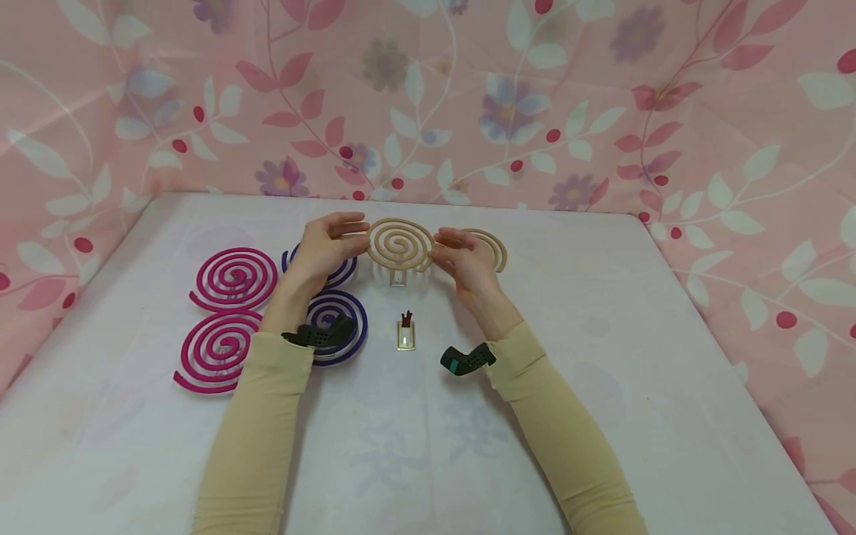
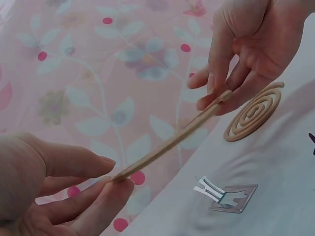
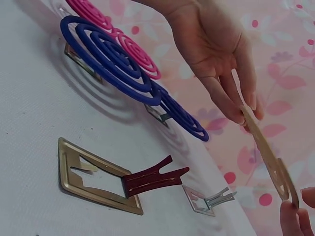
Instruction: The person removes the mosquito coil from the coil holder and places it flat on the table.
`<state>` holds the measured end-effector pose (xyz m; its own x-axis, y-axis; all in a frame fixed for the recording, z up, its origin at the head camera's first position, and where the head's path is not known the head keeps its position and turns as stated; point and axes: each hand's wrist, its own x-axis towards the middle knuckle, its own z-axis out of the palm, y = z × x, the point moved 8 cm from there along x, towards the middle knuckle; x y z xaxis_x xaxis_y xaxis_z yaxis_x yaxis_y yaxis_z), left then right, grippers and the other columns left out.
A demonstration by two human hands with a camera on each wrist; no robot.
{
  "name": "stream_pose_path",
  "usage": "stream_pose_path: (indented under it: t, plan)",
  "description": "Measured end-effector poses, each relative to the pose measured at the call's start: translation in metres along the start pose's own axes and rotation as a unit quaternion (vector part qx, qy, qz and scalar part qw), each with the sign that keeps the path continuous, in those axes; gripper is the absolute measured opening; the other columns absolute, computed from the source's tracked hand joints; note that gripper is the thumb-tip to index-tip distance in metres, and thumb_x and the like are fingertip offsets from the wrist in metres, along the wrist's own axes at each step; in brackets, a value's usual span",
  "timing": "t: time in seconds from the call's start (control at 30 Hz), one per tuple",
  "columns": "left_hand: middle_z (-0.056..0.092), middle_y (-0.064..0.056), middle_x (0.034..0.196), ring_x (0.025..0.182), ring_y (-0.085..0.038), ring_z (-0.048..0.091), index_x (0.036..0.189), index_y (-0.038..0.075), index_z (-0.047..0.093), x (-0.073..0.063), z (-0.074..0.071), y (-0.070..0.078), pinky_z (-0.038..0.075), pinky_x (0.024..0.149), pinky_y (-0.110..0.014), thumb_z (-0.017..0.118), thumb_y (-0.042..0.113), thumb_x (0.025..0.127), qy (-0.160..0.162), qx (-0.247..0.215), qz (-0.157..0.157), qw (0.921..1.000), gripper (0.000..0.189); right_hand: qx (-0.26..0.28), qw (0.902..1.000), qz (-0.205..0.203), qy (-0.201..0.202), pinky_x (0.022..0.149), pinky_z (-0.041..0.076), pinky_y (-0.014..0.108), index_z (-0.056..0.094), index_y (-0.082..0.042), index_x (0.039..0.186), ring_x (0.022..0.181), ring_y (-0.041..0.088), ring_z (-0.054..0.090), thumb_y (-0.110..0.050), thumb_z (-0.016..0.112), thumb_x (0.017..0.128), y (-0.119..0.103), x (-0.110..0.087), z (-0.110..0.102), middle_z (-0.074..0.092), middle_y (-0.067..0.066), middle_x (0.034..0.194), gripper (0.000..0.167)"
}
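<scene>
A tan mosquito coil [image 1: 397, 241] is raised off the table between both hands. On its left edge my left hand [image 1: 323, 244] pinches it between thumb and fingers. The right hand [image 1: 471, 261] pinches the opposite edge with its fingertips. Seen edge-on in the left wrist view, the coil slants upward to the right. Below it on the table lies a silver metal coil stand [image 2: 236, 199] with raised prongs. Closer to me is a gold stand [image 3: 66, 172] with dark red prongs standing up.
Another tan coil [image 2: 253, 113] lies on the white table behind the right hand. To the left, two pink coils [image 1: 237, 276] and two blue coils [image 3: 113, 54] sit raised on stands, partly hidden by the left arm. A floral cloth [image 1: 401, 89] hangs behind the table.
</scene>
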<state>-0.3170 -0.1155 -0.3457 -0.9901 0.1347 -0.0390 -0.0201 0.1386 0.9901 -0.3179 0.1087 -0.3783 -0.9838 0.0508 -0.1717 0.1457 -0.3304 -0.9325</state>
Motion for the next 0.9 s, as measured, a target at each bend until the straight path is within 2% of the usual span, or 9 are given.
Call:
stream_pose_path:
  t: [0.17, 0.3, 0.6, 0.73, 0.9]
  plan:
    - [0.054, -0.020, 0.144, 0.130, -0.032, 0.057, 0.147, 0.003, 0.046, -0.003, -0.002, 0.003, 0.049, 0.106, -0.037, 0.066, 0.004, 0.094, 0.005, 0.002, 0.006, 1.0000, 0.056, 0.006, 0.9999, -0.010, 0.004, 0.081, 0.058, 0.024, 0.057, 0.009, 0.128, 0.090, 0.016, 0.064, 0.014, 0.063, 0.088, -0.005, 0.000, -0.001, 0.061, 0.010, 0.108, 0.041]
    - [0.054, -0.020, 0.144, 0.130, -0.032, 0.056, 0.147, 0.004, 0.046, -0.004, -0.002, 0.005, 0.047, 0.108, -0.037, 0.066, 0.004, 0.094, 0.005, -0.004, 0.005, 1.0000, 0.057, 0.007, 0.9999, -0.009, 0.007, 0.082, 0.059, 0.026, 0.060, 0.007, 0.125, 0.090, 0.017, 0.064, 0.013, 0.065, 0.088, -0.007, 0.000, -0.003, 0.062, 0.013, 0.111, 0.038]
    - [0.056, -0.020, 0.142, 0.127, -0.030, 0.059, 0.146, 0.003, 0.047, -0.001, -0.001, 0.003, 0.046, 0.110, -0.038, 0.067, 0.008, 0.095, 0.006, -0.009, 0.002, 0.9999, 0.055, 0.010, 0.9999, -0.009, 0.003, 0.082, 0.059, 0.027, 0.060, 0.007, 0.122, 0.089, 0.017, 0.064, 0.013, 0.066, 0.087, -0.010, 0.000, -0.003, 0.063, 0.008, 0.104, 0.036]
    - [0.057, -0.021, 0.140, 0.119, -0.025, 0.065, 0.144, 0.003, 0.048, 0.001, 0.000, 0.001, 0.052, 0.100, -0.031, 0.066, 0.006, 0.095, 0.007, -0.031, -0.002, 0.9995, 0.053, 0.015, 0.9998, -0.009, 0.002, 0.086, 0.059, 0.028, 0.062, 0.005, 0.118, 0.090, 0.017, 0.064, 0.012, 0.064, 0.089, -0.012, 0.001, -0.004, 0.062, 0.009, 0.105, 0.030]
    - [0.057, -0.022, 0.139, 0.108, -0.022, 0.069, 0.143, 0.002, 0.049, 0.002, 0.001, 0.000, 0.058, 0.084, -0.025, 0.065, 0.001, 0.095, 0.010, -0.068, -0.010, 0.9976, 0.051, 0.025, 0.9996, -0.012, -0.010, 0.088, 0.058, 0.028, 0.055, 0.013, 0.127, 0.089, 0.016, 0.065, 0.012, 0.061, 0.091, -0.012, 0.003, -0.003, 0.064, 0.009, 0.102, 0.037]
